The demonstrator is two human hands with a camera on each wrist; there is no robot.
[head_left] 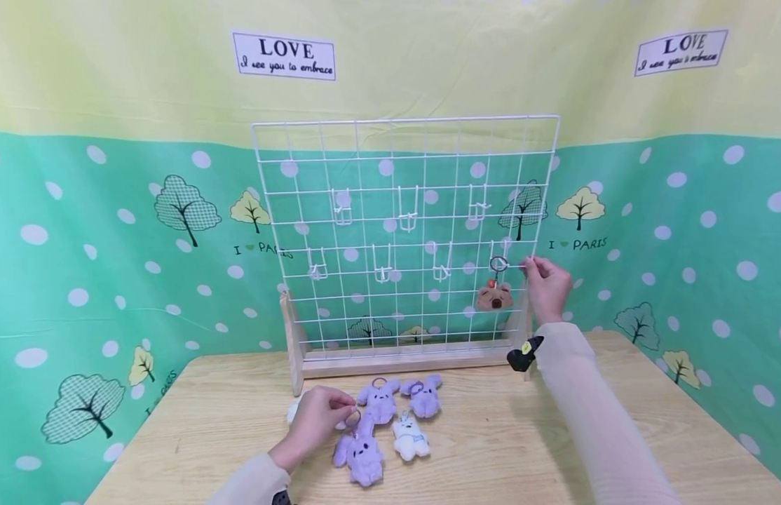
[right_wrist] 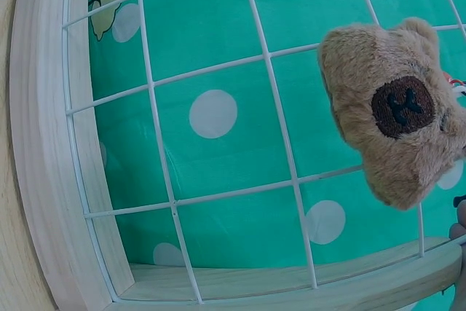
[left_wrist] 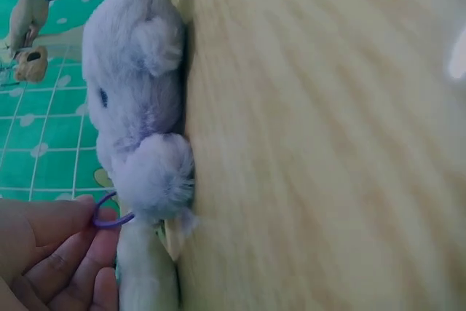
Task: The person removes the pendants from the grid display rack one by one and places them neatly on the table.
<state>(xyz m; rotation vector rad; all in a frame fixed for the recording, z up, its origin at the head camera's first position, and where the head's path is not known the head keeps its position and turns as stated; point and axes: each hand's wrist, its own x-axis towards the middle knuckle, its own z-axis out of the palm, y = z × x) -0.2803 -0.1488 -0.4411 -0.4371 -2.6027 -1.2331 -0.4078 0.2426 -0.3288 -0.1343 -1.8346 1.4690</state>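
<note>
My left hand (head_left: 321, 415) pinches the ring (left_wrist: 109, 213) of a purple long-eared plush keychain (head_left: 363, 456) lying on the table. Beyond it lie two more purple plush keychains (head_left: 379, 403) and a white plush bear keychain (head_left: 411, 438). Another white plush (head_left: 293, 409) is partly hidden behind the left hand. My right hand (head_left: 547, 286) is raised at the right edge of the white wire grid (head_left: 425, 168), thumb and fingertips pinching its edge wire. Just left of those fingers, a brown bear-head keychain (head_left: 494, 297) hangs by its ring from a hook (head_left: 503, 264).
Several other white hooks (head_left: 408, 219) hang in two rows on the grid, with no keychains on them. A wooden base (head_left: 403, 362) with side posts (head_left: 292, 344) holds the grid upright on the wooden table (head_left: 479, 449). Behind stands a green dotted cloth (head_left: 125, 280).
</note>
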